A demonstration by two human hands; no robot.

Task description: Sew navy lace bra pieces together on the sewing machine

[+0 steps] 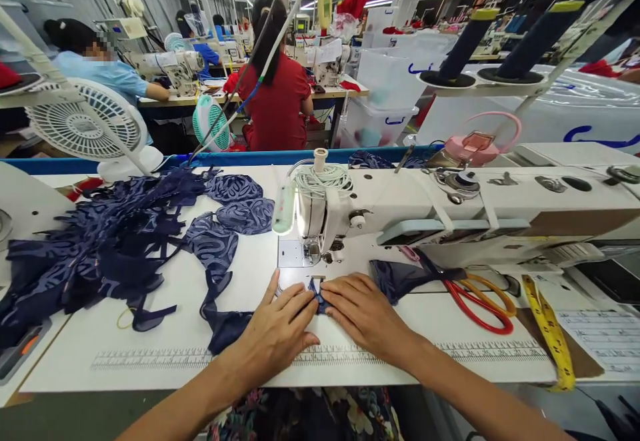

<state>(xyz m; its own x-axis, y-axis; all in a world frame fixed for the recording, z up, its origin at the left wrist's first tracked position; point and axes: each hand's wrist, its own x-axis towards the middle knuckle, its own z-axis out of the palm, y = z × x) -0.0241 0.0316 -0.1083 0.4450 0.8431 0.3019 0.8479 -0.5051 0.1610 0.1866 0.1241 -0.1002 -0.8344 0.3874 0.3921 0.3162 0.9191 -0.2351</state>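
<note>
A small gathered piece of navy patterned fabric [319,300] lies between my two hands, just in front of the sewing machine's needle area [314,251]. My left hand [277,324] presses on its left side with the middle fingertips, one finger stretched toward the machine bed and the thumb low. From the right, my right hand [367,311] pinches its edge, fingers together and bent over the cloth. A navy strip [227,328] runs out from beside my left hand toward patterned cup pieces [213,238]. Part of the held cloth is hidden under my fingers.
A heap of navy pieces [115,234] covers the table's left. At right are navy fabric [400,278], red-and-orange-handled scissors [480,304] and a yellow measuring tape [550,334]. A ruler scale [490,351] runs along the front edge. Co-workers [275,101] sit beyond.
</note>
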